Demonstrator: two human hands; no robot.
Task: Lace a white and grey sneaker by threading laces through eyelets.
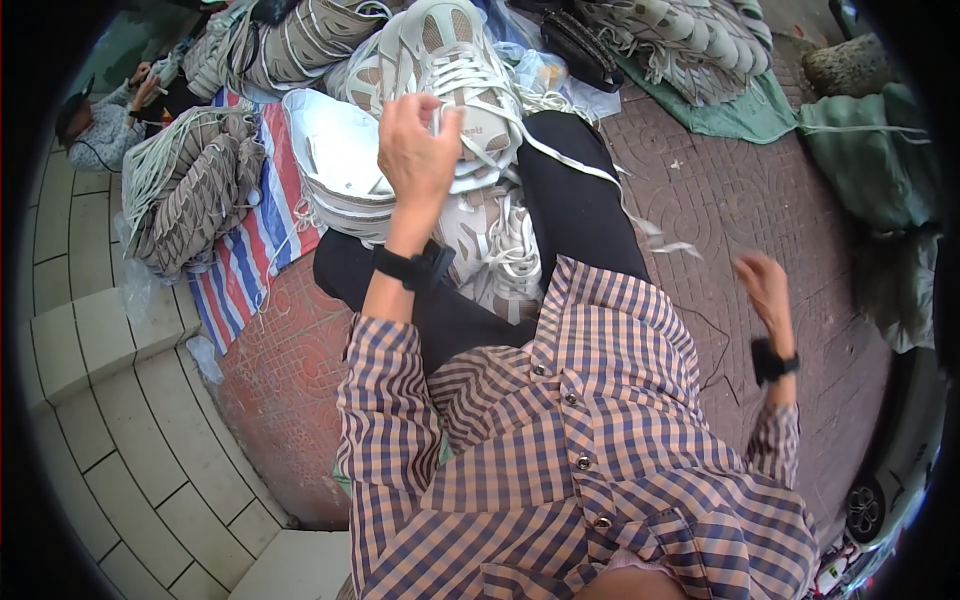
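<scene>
A beige and white shoe upper (468, 125) with mesh panels and white laces lies at the top of a pile between my knees. My left hand (415, 155) is on its left side, fingers bent and closed against it. From the upper a loose white shoelace (570, 165) runs right across my dark trouser leg, its far end blurred above the paving. My right hand (765, 285) is held far out to the right, blurred, with curled fingers. Whether it grips anything does not show. Below the top piece is another laced upper (495, 240).
Bundled shoe uppers lie left (195, 190), at the back and at far right (690, 40) on a green sheet (755, 108). A striped sheet (235, 285) covers paving at left. Green sacks (870, 160) stand right. Another person (105, 130) sits far left. A car (890, 480) is at lower right.
</scene>
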